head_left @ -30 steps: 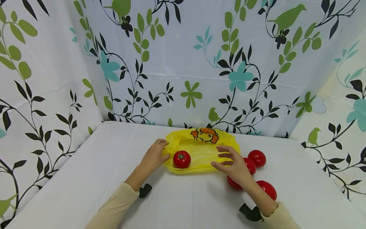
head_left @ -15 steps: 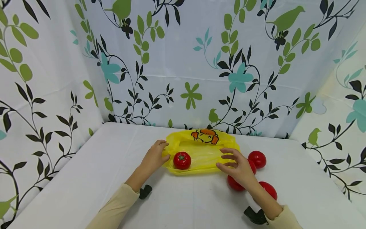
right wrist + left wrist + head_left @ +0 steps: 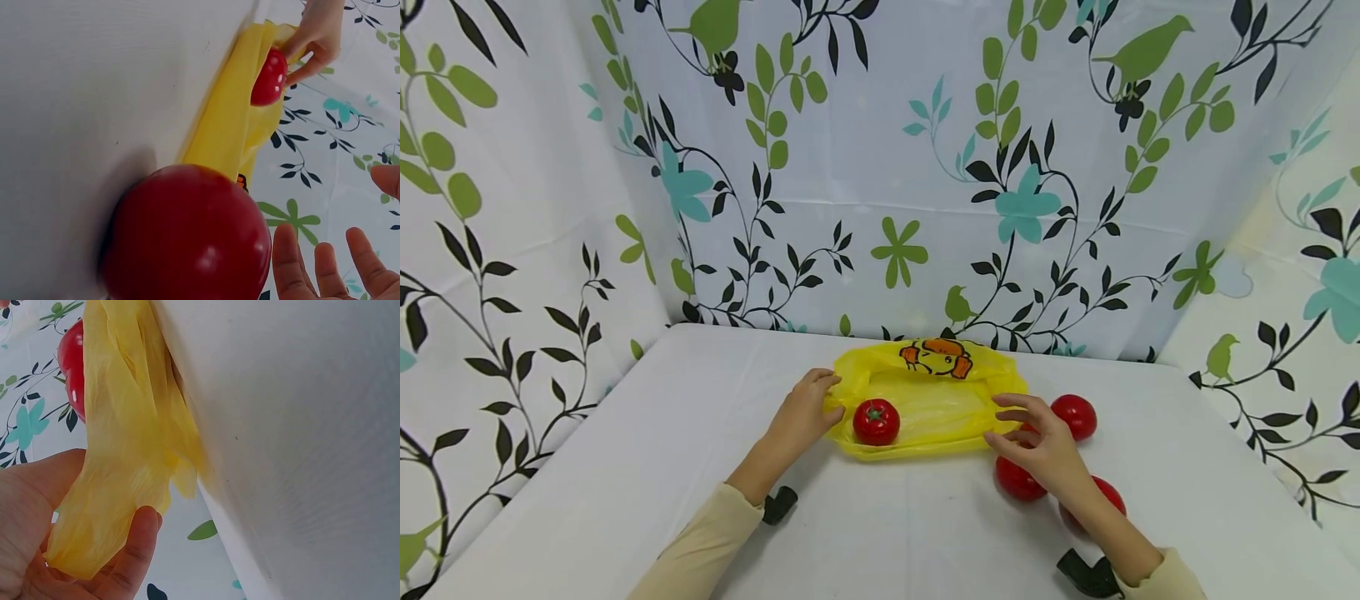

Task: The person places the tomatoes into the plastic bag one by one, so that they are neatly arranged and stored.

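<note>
A yellow plastic bag with a printed cartoon face lies on the white table, its mouth spread open. One red tomato with a green stem sits inside, at the left. My left hand grips the bag's left edge; the left wrist view shows its fingers curled round the yellow plastic. My right hand hovers beyond the bag's right end, its fingers apart and holding nothing. Below and beside it are several loose tomatoes, among them a near tomato, partly covered by the hand. One tomato looms large in the right wrist view.
Another tomato lies right of the bag, and one is partly behind the right forearm. Black wrist devices sit at both sleeves. A patterned curtain encloses the table at the back and sides.
My right hand has moved to the right, away from the bag's opening and over the loose tomatoes. The left hand stays at the bag's left edge.
</note>
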`<action>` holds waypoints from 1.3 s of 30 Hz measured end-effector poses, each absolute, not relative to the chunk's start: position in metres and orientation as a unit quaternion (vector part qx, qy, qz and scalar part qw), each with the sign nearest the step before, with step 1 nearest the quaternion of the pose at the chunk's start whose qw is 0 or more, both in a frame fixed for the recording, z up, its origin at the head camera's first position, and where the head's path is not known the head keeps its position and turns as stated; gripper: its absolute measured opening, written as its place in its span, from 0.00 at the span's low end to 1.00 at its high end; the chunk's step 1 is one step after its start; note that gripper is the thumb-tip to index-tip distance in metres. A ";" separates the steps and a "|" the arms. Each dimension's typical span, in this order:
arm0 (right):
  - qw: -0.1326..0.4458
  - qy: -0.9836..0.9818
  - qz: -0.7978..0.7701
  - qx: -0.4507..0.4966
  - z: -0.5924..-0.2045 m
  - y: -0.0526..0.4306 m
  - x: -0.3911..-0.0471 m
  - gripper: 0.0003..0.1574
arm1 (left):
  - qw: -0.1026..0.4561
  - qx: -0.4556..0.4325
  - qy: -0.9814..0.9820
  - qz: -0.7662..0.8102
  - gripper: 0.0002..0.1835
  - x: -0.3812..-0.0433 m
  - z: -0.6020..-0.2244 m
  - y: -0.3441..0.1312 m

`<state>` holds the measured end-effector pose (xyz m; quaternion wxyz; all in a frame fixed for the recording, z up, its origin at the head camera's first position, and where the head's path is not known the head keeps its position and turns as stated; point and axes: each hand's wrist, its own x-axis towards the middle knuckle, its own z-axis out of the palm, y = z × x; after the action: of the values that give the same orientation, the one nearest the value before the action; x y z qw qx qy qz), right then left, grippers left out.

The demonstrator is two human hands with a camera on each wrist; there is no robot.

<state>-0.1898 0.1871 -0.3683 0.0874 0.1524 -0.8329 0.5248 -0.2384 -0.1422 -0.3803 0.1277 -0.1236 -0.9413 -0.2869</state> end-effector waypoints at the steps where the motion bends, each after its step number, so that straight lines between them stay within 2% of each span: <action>1: 0.090 -0.835 0.521 0.152 -0.368 0.189 -0.190 0.33 | 0.128 -0.124 -0.941 -0.286 0.23 -0.239 -0.380 -0.142; 14: 0.108 -0.833 0.517 0.164 -0.369 0.210 -0.183 0.34 | 0.122 -0.119 -0.943 -0.285 0.24 -0.238 -0.382 -0.142; 28: 0.140 -0.858 0.471 0.147 -0.368 0.236 -0.173 0.30 | 0.124 -0.128 -0.943 -0.281 0.24 -0.239 -0.380 -0.142; 39: 0.165 -0.865 0.433 0.193 -0.371 0.256 -0.166 0.30 | 0.108 -0.121 -0.945 -0.285 0.24 -0.240 -0.381 -0.143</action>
<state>-0.1659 0.2565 -0.3712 0.1652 0.1931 -0.8647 0.4333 -0.2404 -0.1427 -0.3810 0.1077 -0.1210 -0.9447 -0.2851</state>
